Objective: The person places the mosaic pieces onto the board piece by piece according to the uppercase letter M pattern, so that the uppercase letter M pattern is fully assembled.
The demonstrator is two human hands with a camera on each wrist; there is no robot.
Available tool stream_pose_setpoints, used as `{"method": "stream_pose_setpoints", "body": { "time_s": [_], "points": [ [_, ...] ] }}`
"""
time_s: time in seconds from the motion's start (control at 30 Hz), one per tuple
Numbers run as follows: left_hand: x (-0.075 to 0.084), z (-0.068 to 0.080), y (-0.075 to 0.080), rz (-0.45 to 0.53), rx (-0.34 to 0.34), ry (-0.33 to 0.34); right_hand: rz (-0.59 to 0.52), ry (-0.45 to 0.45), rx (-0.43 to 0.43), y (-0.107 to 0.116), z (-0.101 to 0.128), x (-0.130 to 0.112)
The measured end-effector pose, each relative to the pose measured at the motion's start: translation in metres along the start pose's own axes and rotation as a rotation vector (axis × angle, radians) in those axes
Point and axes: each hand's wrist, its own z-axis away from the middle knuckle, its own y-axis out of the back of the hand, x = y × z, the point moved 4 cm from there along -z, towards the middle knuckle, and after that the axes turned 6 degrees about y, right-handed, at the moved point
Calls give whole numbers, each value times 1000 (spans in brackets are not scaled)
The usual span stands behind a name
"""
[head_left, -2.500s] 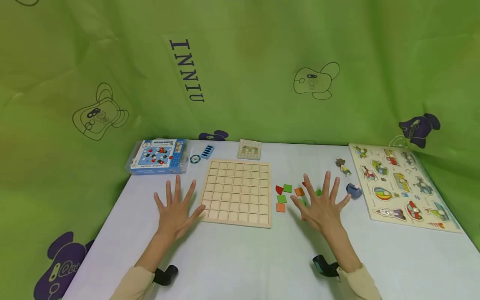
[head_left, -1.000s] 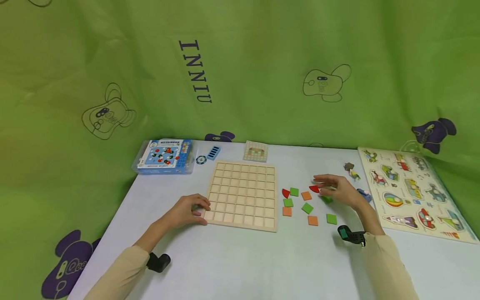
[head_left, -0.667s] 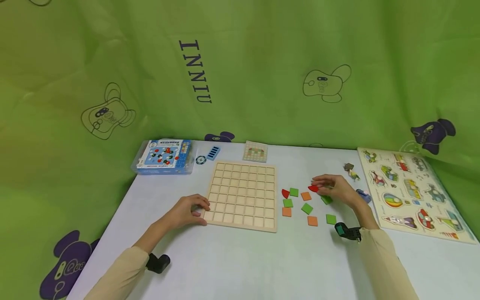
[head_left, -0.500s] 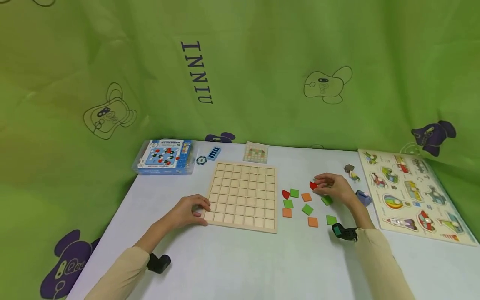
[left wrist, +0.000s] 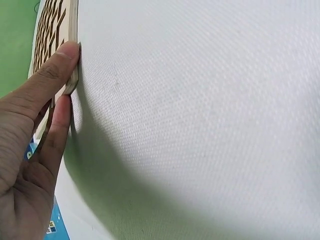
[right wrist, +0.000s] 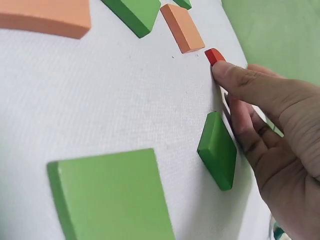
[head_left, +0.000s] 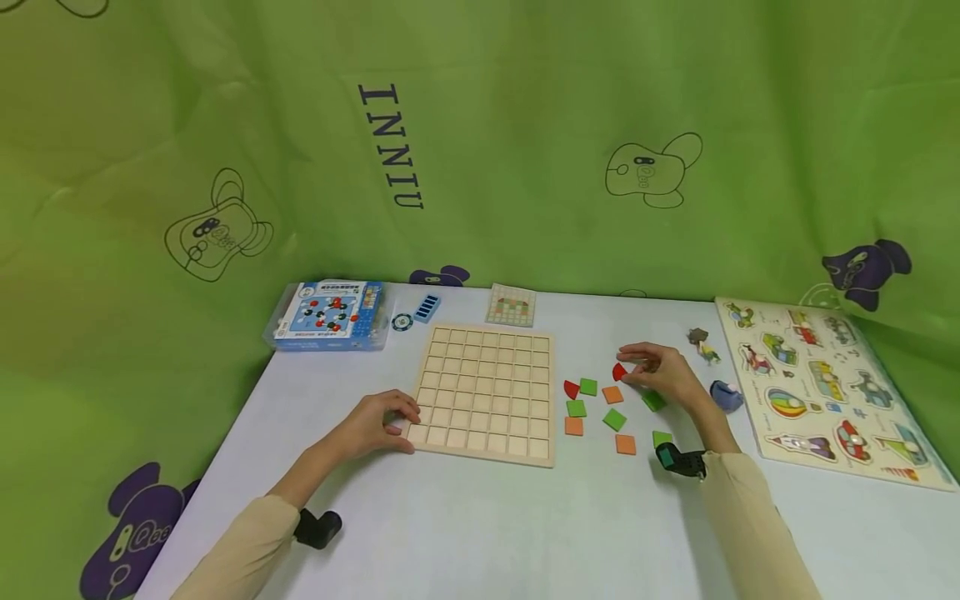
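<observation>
A pale wooden grid board lies flat on the white table. My left hand grips its near left corner; in the left wrist view my thumb presses on the board's edge, with a finger under it. My right hand pinches a red quarter-circle piece just above the table. The right wrist view shows that red piece at my thumb tip. Several green and orange square tiles and a second red piece lie loose between board and hand.
A blue game box, a round token, a blue block and a pattern card sit behind the board. A vehicle peg puzzle lies at the right, with small figures beside it. Green cloth walls the table.
Both hands lay flat and spread at first. The left hand then took the board's corner and stayed. The right hand picked up the red piece and drew it slightly left.
</observation>
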Motion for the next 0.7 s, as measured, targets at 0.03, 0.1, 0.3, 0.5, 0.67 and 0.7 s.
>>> {"method": "stream_pose_setpoints", "body": {
  "time_s": [0.03, 0.1, 0.3, 0.5, 0.67, 0.7],
  "points": [
    [0, 0, 0, 4, 0, 4, 2, 8, -6, 0, -1, 0],
    [-1, 0, 0, 9, -1, 9, 1, 12, -11, 0, -1, 0],
    [1, 1, 0, 17, 1, 22, -41, -22, 56, 1, 5, 2],
    [3, 0, 0, -36, 28, 19, -60, -18, 216, -3, 12, -2],
    [3, -2, 0, -82, 48, 14, -54, -26, 294, -13, 13, -16],
    [3, -1, 0, -83, 49, 15, -49, -28, 300, -16, 12, -19]
  ]
}}
